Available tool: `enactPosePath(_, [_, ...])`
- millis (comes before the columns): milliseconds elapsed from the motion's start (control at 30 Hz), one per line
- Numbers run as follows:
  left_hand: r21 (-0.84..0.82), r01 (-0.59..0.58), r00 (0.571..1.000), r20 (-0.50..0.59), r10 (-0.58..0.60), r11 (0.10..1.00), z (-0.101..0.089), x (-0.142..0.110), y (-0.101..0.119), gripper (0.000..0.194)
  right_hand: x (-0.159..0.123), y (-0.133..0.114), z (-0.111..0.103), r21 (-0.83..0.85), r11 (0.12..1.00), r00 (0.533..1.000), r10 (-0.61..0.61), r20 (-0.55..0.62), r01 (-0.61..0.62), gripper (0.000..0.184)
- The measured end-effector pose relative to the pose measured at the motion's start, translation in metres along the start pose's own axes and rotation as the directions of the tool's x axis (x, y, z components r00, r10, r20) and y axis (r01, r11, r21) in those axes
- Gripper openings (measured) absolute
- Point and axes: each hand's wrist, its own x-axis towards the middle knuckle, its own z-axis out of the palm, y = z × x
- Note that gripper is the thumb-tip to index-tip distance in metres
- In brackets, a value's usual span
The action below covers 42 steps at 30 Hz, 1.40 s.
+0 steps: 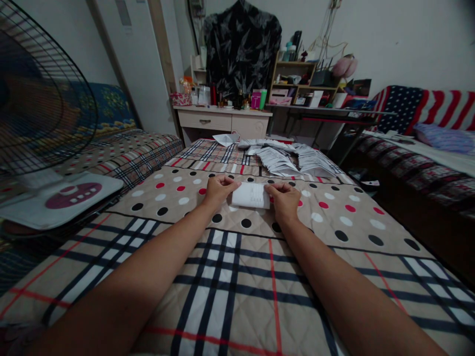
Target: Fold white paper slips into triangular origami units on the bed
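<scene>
A small white sheet of printed paper (251, 195) is held out above the dotted band of the bedspread, and it looks folded. My left hand (219, 192) pinches its upper left corner between thumb and fingers. At the opposite upper corner, my right hand (285, 198) has the paper pinched the same way. Faint lines of print show on its face, too small to read. Beyond my hands, stacks of folded white papers (276, 160) lie fanned out, with one loose folded paper (225, 140) to their left.
The patterned bedspread (208, 296) lies under my arms. A fan (70, 195) stands close on the left. Behind the bed are a white dresser (211, 121) crowded with bottles and a desk with shelves (297, 89). A sofa with a striped cover (441, 109) sits at right.
</scene>
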Motion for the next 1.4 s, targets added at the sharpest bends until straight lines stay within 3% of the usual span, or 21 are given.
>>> enactPosePath(133, [0.103, 0.001, 0.999, 0.044, -0.005, 0.995, -0.004, 0.002, -0.007, 0.028, 0.004, 0.006, -0.002, -0.185, 0.982, 1.000, -0.024, -0.001, 0.023, 0.011])
enactPosePath(200, [0.285, -0.092, 0.993, 0.099, 0.066, 0.954, -0.005, 0.003, -0.009, 0.025, 0.005, 0.006, -0.003, -0.333, 0.940, 0.997, -0.061, 0.048, 0.074, 0.007])
enactPosePath(300, [0.561, -0.259, 0.964, 0.206, 0.171, 0.786, -0.005, 0.003, -0.008, 0.014, 0.006, 0.002, -0.004, -0.586, 0.792, 0.982, -0.088, 0.168, 0.171, 0.003])
enactPosePath(433, [0.655, -0.334, 0.939, 0.295, 0.177, 0.678, 0.001, -0.003, -0.002, 0.013, 0.004, -0.006, -0.003, -0.749, 0.604, 0.957, -0.093, 0.274, 0.273, 0.006])
enactPosePath(667, [0.689, -0.369, 0.925, 0.335, 0.177, 0.624, 0.002, -0.006, 0.000, 0.015, 0.003, -0.009, -0.003, -0.807, 0.488, 0.939, -0.098, 0.329, 0.333, 0.009])
enactPosePath(867, [0.666, -0.280, 0.958, 0.244, 0.152, 0.691, -0.003, 0.004, -0.012, 0.016, 0.005, -0.006, -0.004, -0.790, 0.526, 0.944, -0.090, 0.316, 0.315, 0.006])
enactPosePath(1000, [0.695, -0.245, 0.969, 0.204, 0.141, 0.675, 0.000, 0.006, -0.014, 0.018, 0.002, -0.007, -0.003, -0.811, 0.502, 0.952, -0.097, 0.291, 0.299, 0.008])
enactPosePath(1267, [0.792, -0.355, 0.935, 0.315, 0.166, 0.496, 0.008, -0.004, -0.006, 0.015, 0.001, -0.008, -0.001, -0.844, 0.446, 0.951, -0.059, 0.304, 0.297, 0.010])
enactPosePath(1333, [0.812, -0.417, 0.909, 0.366, 0.199, 0.408, 0.009, -0.006, -0.002, 0.018, 0.002, -0.007, -0.002, -0.840, 0.447, 0.947, -0.054, 0.318, 0.308, 0.009])
enactPosePath(1400, [0.809, -0.516, 0.854, 0.463, 0.236, 0.280, 0.011, -0.008, 0.001, 0.022, 0.002, -0.005, -0.002, -0.832, 0.450, 0.940, -0.054, 0.336, 0.323, 0.009])
